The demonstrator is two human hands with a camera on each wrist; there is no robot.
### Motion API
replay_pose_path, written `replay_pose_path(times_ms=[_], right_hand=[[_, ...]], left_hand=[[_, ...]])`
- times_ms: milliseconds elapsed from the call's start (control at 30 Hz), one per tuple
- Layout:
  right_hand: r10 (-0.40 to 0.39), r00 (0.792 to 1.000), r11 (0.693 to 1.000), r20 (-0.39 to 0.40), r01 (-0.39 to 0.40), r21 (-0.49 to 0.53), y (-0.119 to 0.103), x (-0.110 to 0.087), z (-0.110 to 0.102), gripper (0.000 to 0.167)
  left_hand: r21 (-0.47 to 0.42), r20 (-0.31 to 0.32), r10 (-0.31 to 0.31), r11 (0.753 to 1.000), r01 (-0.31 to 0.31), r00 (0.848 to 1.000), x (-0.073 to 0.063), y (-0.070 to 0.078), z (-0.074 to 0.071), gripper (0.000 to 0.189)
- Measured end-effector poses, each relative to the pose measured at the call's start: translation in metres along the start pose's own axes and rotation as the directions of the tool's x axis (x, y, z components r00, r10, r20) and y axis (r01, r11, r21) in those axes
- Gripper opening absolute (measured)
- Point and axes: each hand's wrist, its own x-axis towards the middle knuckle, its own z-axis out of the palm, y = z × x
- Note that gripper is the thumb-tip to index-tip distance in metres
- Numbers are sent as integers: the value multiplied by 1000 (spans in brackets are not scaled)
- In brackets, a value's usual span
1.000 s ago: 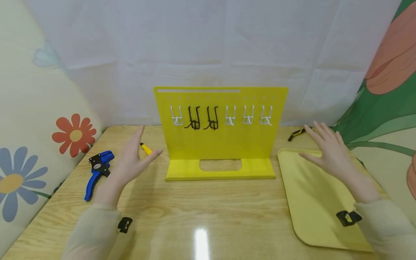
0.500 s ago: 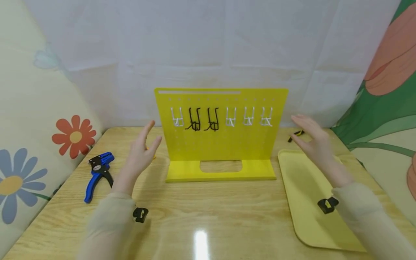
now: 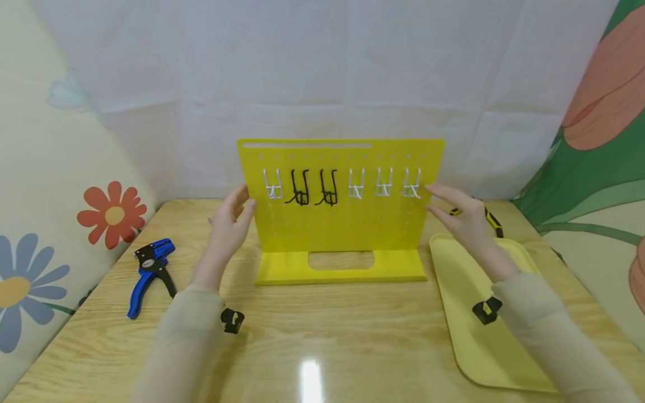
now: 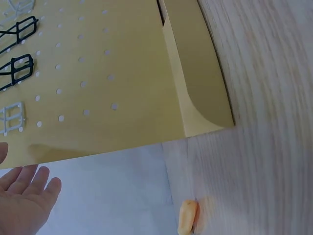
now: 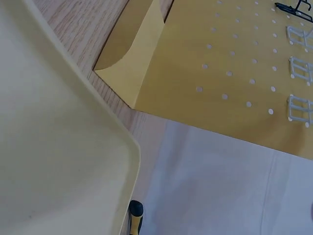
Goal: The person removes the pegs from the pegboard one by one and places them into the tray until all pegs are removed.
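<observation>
Loosely spread, the left hand [image 3: 225,232] and right hand [image 3: 468,221] flank a flat, hole-dotted yellow board [image 3: 347,230] bearing bent-wire hooks [image 3: 330,197].

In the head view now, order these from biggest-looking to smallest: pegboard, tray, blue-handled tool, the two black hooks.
1. Pegboard
2. Tray, partly covered by a sleeve
3. Blue-handled tool
4. Black hooks, too alike to rank

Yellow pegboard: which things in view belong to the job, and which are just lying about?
Seemingly in the job:
yellow pegboard, between left hand and right hand
white hooks
black hooks

Apparently lying about:
blue-black tool
yellow tray
yellow-black tool
small yellow-orange item
</observation>
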Motion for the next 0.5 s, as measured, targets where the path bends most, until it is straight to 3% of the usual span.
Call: replay_pose_path(times_ms=[167, 500], right_hand=[[13, 1000, 998, 5, -13, 59, -1, 2, 8, 39], [18, 1000, 996, 1, -18, 91, 3, 7, 18, 33]], left_hand=[[-11, -17, -61, 998, 61, 998, 4, -6, 3, 49], [-34, -112, -123, 992, 120, 986, 11, -9, 7, 38]])
